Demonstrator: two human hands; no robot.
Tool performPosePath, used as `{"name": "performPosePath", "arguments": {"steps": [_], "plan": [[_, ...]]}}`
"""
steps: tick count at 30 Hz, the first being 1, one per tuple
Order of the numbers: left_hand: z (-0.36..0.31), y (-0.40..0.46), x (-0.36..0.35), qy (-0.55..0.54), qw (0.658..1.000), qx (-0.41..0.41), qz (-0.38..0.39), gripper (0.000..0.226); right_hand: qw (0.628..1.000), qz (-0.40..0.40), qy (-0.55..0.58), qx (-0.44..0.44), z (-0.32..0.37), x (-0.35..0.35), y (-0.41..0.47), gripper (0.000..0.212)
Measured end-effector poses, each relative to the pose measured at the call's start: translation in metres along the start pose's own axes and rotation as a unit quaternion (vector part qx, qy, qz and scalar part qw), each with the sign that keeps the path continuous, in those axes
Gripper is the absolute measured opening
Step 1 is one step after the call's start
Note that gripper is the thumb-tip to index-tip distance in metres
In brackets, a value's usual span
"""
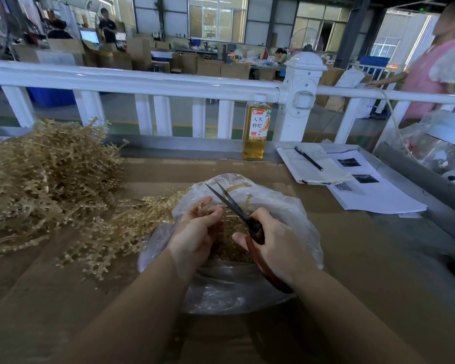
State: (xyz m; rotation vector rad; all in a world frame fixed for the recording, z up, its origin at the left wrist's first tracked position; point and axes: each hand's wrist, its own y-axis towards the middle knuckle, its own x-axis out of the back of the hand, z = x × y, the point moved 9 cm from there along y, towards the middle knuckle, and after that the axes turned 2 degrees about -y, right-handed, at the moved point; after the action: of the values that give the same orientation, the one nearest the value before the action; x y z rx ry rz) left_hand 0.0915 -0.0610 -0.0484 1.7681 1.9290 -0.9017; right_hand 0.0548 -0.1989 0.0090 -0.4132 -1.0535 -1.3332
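My left hand (197, 227) curls round a small pale-yellow plastic sprig (201, 206) above a clear plastic bag (294, 206) on the table. My right hand (276, 240) grips red-handled scissors (237, 206); their dark blades are parted and point up and left, just right of the sprig. Small cut pieces (234, 248) lie inside the bag, partly hidden by both hands. A big heap of the same yellowish branching plastic sprigs (50, 179) covers the table's left side.
The brown cardboard-covered table (352, 258) ends at a white railing (142, 82). A bottle of amber drink (255, 130) stands by the railing. A notebook with a pen (309, 158) and printed sheets (373, 193) lie at right. A person in pink (431, 69) stands beyond.
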Motion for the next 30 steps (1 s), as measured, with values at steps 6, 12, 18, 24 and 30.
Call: {"name": "performPosePath", "arguments": {"steps": [6,12,18,24,30], "plan": [[0.0,-0.003,-0.001,0.01,1.0,0.006,0.015,0.021,0.998,-0.027,0.057,-0.008,0.002,0.006,0.002,0.026],[0.001,0.001,-0.006,0.028,0.999,-0.001,0.031,0.047,0.998,-0.022,0.049,-0.017,-0.002,0.006,0.002,0.027],[0.005,0.0,0.0,-0.01,1.0,0.016,-0.009,0.031,0.999,-0.033,0.036,-0.013,-0.003,0.006,-0.001,0.028],[0.0,-0.004,0.007,-0.036,0.996,0.003,-0.082,0.018,0.997,-0.055,0.049,-0.021,-0.005,0.01,0.0,0.03],[0.003,-0.006,0.01,-0.055,0.991,0.021,-0.121,0.01,0.999,-0.04,0.0,0.009,-0.003,0.006,-0.004,0.029]]}}
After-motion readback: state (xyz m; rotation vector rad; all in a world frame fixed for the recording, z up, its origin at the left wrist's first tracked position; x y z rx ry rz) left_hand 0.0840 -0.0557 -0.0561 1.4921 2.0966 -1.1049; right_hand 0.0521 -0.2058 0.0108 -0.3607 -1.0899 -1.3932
